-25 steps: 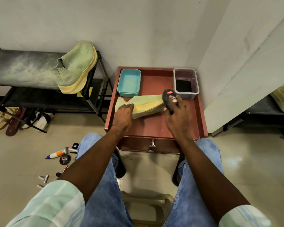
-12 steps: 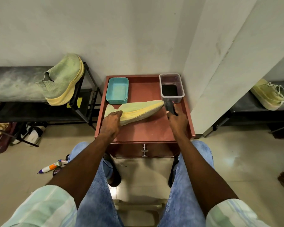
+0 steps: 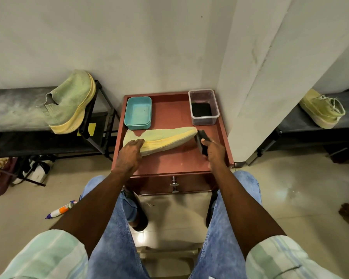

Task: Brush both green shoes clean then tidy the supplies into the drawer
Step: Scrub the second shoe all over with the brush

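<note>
Brushing looks midway: one green shoe (image 3: 161, 140) lies on its side on the table (image 3: 177, 162), the left hand (image 3: 129, 156) pressing its heel with fingers laid over it, the right hand (image 3: 215, 152) gripping the brush (image 3: 201, 140) at the toe. The second shoe (image 3: 71, 101) waits on the rack (image 3: 12, 109); the drawer (image 3: 174, 184) is closed, tidying not begun

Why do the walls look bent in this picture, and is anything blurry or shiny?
Head view: the wide-angle lens bows the straight wall corner and stretches the edges; the brush in the right hand looks slightly soft; the green shoe under the left hand stays fairly sharp; glare patches shine on the floor tiles.
</note>
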